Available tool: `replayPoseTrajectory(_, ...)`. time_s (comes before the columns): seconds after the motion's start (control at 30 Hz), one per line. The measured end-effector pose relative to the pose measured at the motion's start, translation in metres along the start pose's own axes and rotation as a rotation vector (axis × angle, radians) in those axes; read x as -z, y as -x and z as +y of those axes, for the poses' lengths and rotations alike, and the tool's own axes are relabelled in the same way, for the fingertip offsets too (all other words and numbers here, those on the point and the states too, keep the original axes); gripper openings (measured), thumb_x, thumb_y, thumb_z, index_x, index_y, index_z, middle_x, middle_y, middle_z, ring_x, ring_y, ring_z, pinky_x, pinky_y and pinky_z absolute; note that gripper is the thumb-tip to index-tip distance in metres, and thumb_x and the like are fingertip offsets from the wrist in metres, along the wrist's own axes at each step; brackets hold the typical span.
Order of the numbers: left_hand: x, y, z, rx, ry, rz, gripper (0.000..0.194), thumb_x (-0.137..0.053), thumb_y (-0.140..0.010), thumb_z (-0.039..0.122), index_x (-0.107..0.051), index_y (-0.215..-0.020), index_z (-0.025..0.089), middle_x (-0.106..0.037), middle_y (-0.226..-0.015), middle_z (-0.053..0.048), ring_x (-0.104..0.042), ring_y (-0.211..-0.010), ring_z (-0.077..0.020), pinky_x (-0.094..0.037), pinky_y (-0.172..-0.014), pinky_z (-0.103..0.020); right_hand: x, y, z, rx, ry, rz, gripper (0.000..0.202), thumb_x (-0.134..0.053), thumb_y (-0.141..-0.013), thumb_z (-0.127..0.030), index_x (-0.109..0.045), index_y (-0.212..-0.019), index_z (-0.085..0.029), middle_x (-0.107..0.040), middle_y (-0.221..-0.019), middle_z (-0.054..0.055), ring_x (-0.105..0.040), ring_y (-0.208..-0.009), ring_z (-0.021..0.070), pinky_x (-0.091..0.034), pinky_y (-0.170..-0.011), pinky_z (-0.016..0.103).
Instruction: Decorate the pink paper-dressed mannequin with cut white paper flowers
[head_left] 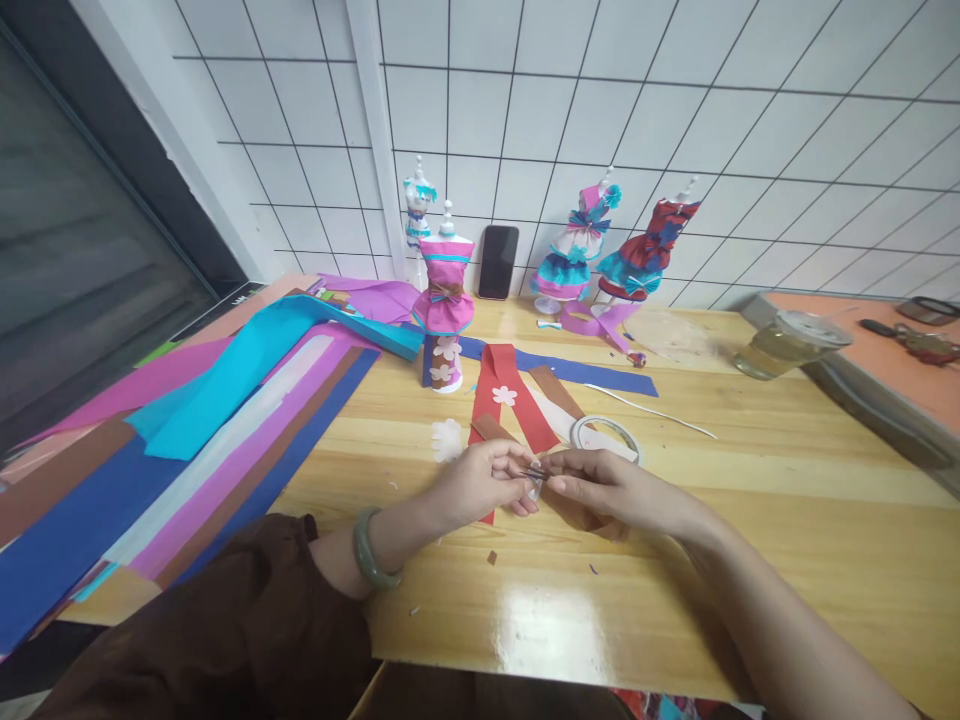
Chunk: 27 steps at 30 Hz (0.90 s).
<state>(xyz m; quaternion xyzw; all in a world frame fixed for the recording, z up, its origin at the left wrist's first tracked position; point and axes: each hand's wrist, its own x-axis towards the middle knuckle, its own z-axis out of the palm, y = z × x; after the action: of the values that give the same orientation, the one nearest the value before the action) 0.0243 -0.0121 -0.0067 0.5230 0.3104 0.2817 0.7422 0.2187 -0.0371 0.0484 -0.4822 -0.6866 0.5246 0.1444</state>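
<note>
My left hand (491, 482) and my right hand (600, 485) meet above the table, fingertips pinched together. Between them is a small white and brown paper piece (535, 478), mostly covered by the fingers. A red paper strip (497, 370) lies folded just beyond the hands, with a pale flower cutout (505, 396) on it. Close to my right hand are a roll of tape (637, 440) and a brown paper strip (556, 390). A white scalloped cutout (446, 440) rests beyond my left wrist.
Paper strips (225, 470) in several colours cover the left side. A mini dress form in pink (444, 285) stands mid-table; other dressed forms (574, 250) and a phone (499, 262) are near the wall. At right sits a glass cup (787, 345). A blue strip (570, 370) crosses behind.
</note>
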Motion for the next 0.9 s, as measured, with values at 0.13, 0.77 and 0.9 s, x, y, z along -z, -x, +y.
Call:
replayPoseTrajectory(0.13, 0.000, 0.000, 0.001, -0.014, -0.014, -0.009, 0.039, -0.069, -0.067, 0.030, -0.052, -0.099, 0.015, -0.062, -0.073, -0.004, -0.064, -0.062, -0.0158, -0.052, -0.058, -0.029, -0.001, 0.003, 0.001, -0.092, -0.093, -0.094, 0.047, -0.043, -0.082, -0.054, -0.054, -0.108, -0.016, -0.041, -0.056, -0.005, -0.030, -0.040, 0.0041, -0.027, -0.034, 0.015)
replayPoseTrajectory(0.77, -0.004, 0.004, 0.008, -0.013, 0.009, 0.009, 0.062, -0.065, -0.072, 0.029, -0.034, -0.125, 0.020, -0.063, -0.090, -0.008, -0.065, -0.058, -0.0158, -0.052, -0.053, -0.029, 0.080, 0.007, 0.073, -0.512, 0.604, 0.706, 0.045, -0.033, -0.085, -0.047, -0.065, -0.092, -0.016, -0.067, -0.084, 0.012, -0.061, -0.077, 0.0260, -0.041, -0.061, 0.030)
replayPoseTrajectory(0.9, -0.005, 0.005, 0.010, -0.003, 0.001, 0.012, 0.063, -0.065, -0.072, 0.029, -0.033, -0.126, 0.020, -0.063, -0.091, -0.008, -0.064, -0.058, -0.0158, -0.052, -0.053, -0.028, 0.085, 0.009, 0.084, -0.564, 0.706, 0.761, 0.040, -0.037, -0.084, -0.042, -0.064, -0.096, -0.016, -0.066, -0.083, 0.014, -0.061, -0.077, 0.0270, -0.042, -0.063, 0.032)
